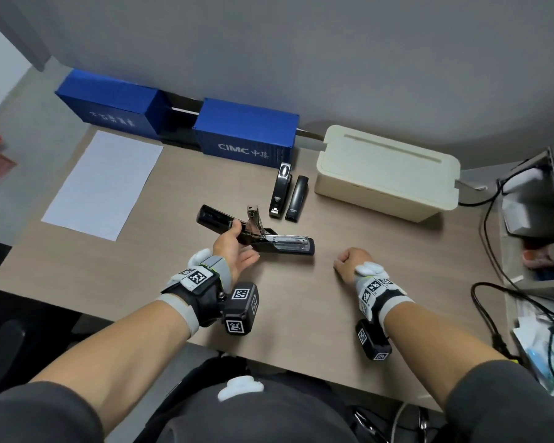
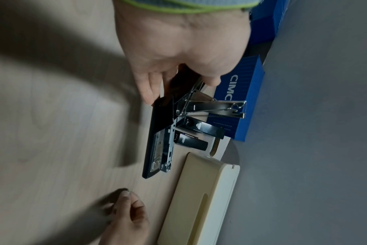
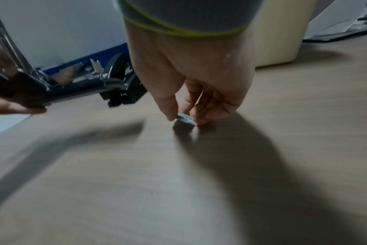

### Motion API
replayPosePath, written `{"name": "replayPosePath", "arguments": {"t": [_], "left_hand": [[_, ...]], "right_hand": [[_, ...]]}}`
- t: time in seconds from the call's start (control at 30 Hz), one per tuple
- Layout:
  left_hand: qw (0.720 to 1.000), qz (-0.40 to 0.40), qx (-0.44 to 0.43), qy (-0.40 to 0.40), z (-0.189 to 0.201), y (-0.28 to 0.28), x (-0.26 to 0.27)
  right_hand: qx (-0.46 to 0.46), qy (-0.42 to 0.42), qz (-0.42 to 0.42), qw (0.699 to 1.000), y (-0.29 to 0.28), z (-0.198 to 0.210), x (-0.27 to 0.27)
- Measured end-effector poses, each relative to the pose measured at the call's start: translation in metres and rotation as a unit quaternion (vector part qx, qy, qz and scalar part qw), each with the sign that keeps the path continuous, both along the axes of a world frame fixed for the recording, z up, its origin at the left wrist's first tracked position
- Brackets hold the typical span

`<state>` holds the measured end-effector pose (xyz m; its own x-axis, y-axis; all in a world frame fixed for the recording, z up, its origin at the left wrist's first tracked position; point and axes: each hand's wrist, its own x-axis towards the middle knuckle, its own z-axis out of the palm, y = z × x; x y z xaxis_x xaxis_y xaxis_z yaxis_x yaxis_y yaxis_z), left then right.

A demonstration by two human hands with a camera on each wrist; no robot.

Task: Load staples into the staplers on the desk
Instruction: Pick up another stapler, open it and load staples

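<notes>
A black stapler (image 1: 288,246) lies opened flat on the desk, its lid (image 1: 213,216) swung back to the left and its metal staple channel (image 2: 169,145) bare. My left hand (image 1: 234,247) grips the stapler at its hinge, thumb on top (image 2: 212,81). To its right my right hand (image 1: 349,259) pinches a short strip of staples (image 3: 185,118) between thumb and fingers, just above the desk; the strip is hidden in the head view. Two more black staplers (image 1: 280,191) (image 1: 298,195) lie closed side by side further back.
Two blue container-shaped boxes (image 1: 247,132) (image 1: 109,103) stand along the wall. A cream cable box (image 1: 387,172) sits at the back right. A white sheet of paper (image 1: 104,183) lies at the left. Cables and clutter (image 1: 531,238) crowd the right edge.
</notes>
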<state>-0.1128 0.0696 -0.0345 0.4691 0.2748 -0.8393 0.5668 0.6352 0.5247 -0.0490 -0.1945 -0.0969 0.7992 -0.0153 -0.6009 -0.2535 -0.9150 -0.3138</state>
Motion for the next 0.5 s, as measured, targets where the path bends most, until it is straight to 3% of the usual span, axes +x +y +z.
{"name": "replayPosePath", "arguments": {"t": [0.17,0.33,0.5], "left_hand": [[1.000,0.000,0.013,-0.007,0.009,0.000,0.005],[1.000,0.004,0.010,-0.019,0.020,-0.003,0.012],[0.999,0.009,0.010,-0.032,0.031,-0.004,0.017]], "right_hand": [[0.057,-0.035,0.001,0.998,0.008,0.020,0.014],[0.209,-0.079,-0.034,0.974,0.027,0.048,0.028],[0.234,-0.090,0.018,0.968,0.041,0.077,0.035]]}}
